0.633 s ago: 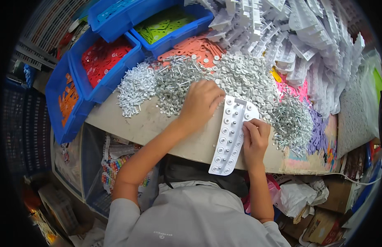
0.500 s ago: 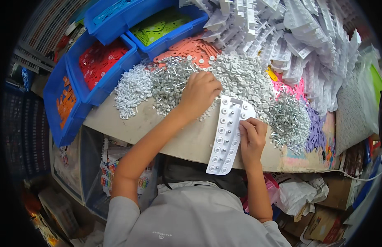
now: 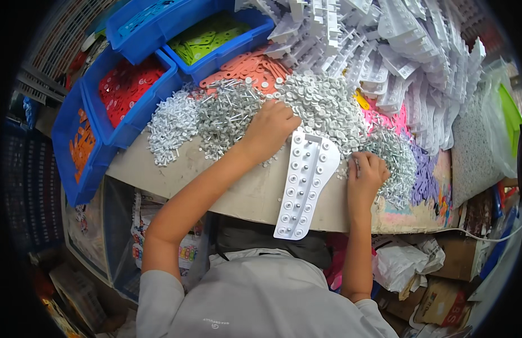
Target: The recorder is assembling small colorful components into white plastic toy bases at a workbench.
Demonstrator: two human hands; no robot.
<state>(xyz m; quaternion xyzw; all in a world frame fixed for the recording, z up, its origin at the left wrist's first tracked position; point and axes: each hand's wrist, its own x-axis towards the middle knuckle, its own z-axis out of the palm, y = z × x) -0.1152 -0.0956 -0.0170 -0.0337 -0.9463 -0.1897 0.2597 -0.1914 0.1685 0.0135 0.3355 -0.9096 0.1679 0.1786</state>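
Your left hand (image 3: 270, 128) and right hand (image 3: 367, 176) half-curl, any hold hidden; pinch lightly, clear of the white tray (image 3: 299, 188)

Left hand (image 3: 270, 128) at edge of heaped grey-white round plastic discs (image 3: 323, 104), beside silver metal pins (image 3: 230, 110); right hand (image 3: 367, 172), curled, by second silver pin pile (image 3: 400, 166). Studded white foot-shaped plastic plate (image 3: 300, 188) between them on beige table (image 3: 244, 191).
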